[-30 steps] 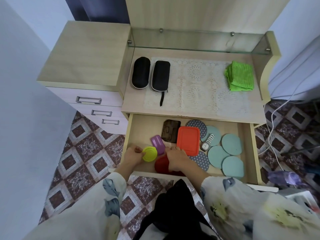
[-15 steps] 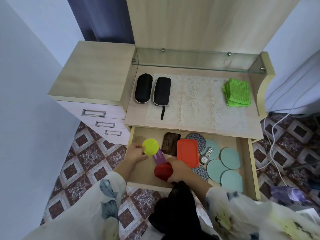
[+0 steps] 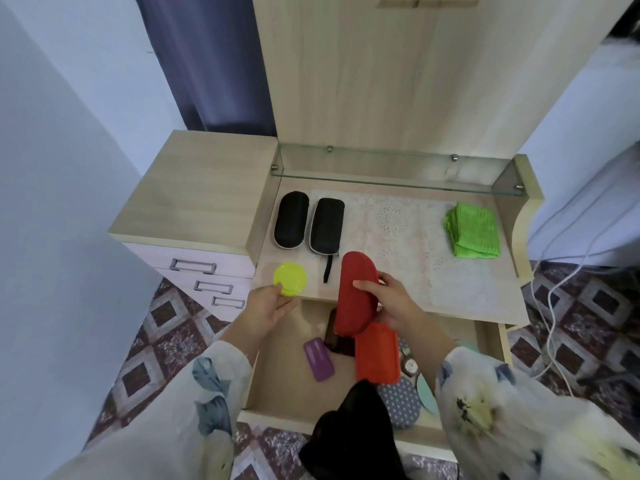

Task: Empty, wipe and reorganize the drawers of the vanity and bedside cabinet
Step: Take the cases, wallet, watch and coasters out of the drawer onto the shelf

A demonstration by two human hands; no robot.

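A left hand (image 3: 266, 313) pinches a round, glossy yellow lid (image 3: 290, 279) by its edge, thumb and fingertips closed on it, over the front left corner of the wooden vanity top (image 3: 509, 299). The right hand (image 3: 391, 303) curls its fingers round a matte, oval red case (image 3: 355, 292), tilted above the open drawer (image 3: 277, 375). In the drawer lie a smooth purple case (image 3: 318, 358), a brown wallet (image 3: 337, 337), a flat rectangular orange lid (image 3: 377, 351), a metal watch (image 3: 409, 365) and a round patterned coaster (image 3: 398, 400). On the top are a lace mat (image 3: 391, 237), two black cases (image 3: 291, 216) and a folded, ribbed green cloth (image 3: 472, 233).
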